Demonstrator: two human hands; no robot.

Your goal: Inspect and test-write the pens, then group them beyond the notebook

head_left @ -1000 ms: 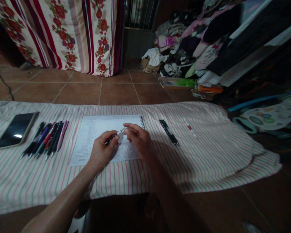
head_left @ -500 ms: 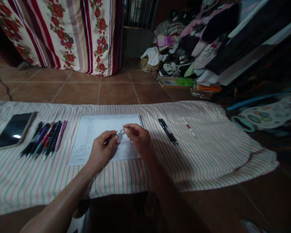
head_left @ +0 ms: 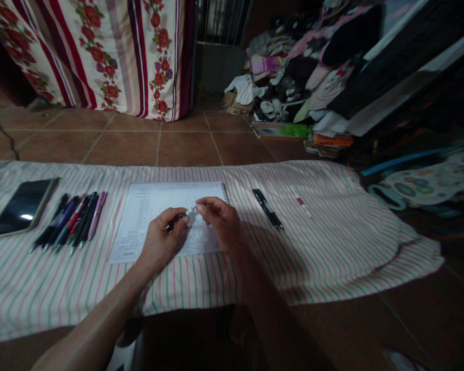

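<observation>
Over a spiral notebook (head_left: 137, 216), my two hands meet at a black pen (head_left: 174, 222). My left hand (head_left: 163, 234) is closed round its dark barrel, most of which the fingers hide. Thumb and forefinger of my right hand (head_left: 223, 221) pinch a small silvery pen part (head_left: 194, 208) at the pen's right end. Whether that part is joined to the barrel or apart from it, I cannot tell. Right of the notebook lie black pens (head_left: 268, 210), close together, and a thin white stick with a red band (head_left: 301, 201).
Several pens (head_left: 71, 221) lie side by side on the left, beside a dark-screened phone (head_left: 21, 207). A striped cloth (head_left: 332, 232) covers the low table. Beyond are a tiled floor (head_left: 127, 144), a flowered curtain (head_left: 139, 62) and a heap of clothes (head_left: 294, 72).
</observation>
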